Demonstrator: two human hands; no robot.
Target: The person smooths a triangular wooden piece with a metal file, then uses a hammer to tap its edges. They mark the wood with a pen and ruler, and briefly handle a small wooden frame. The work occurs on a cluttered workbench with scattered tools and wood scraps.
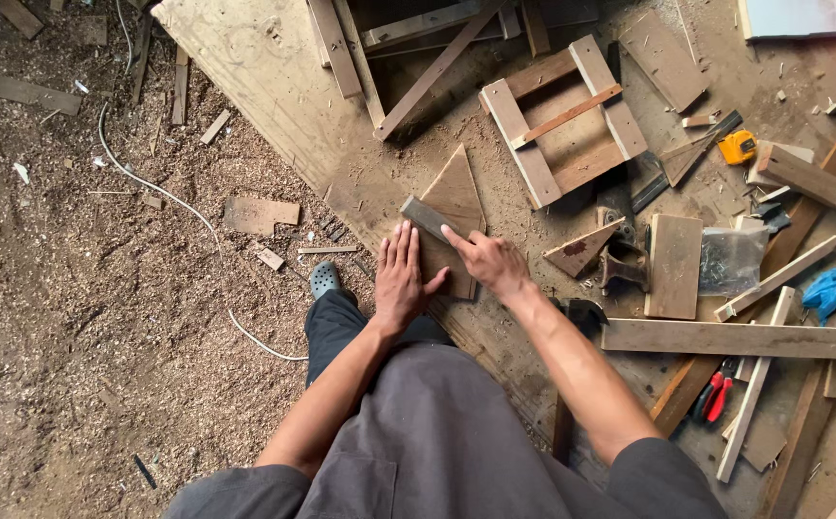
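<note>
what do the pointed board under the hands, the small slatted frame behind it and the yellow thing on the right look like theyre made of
Pointed board: bare, unfinished brown wood, by its matte surface and sawn edges; the left hand lies flat beside it, the right hand on it.
Slatted frame: pale raw timber slats, dusty, apparently unpainted.
Yellow thing: probably moulded plastic, by its smooth, bright casing; too small to be sure.

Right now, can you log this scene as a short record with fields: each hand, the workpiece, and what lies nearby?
left hand: flat, fingers together, pressing on the wood piece
right hand: index finger stretched onto the small block
wood piece: brown board with a pointed top, lying flat on the workbench
small block: short grey strip lying across the board's left edge
workbench: dusty, with a wooden frame beyond the board
right side: yellow tape measure, red-handled pliers
floor: sawdust, white cable
</note>
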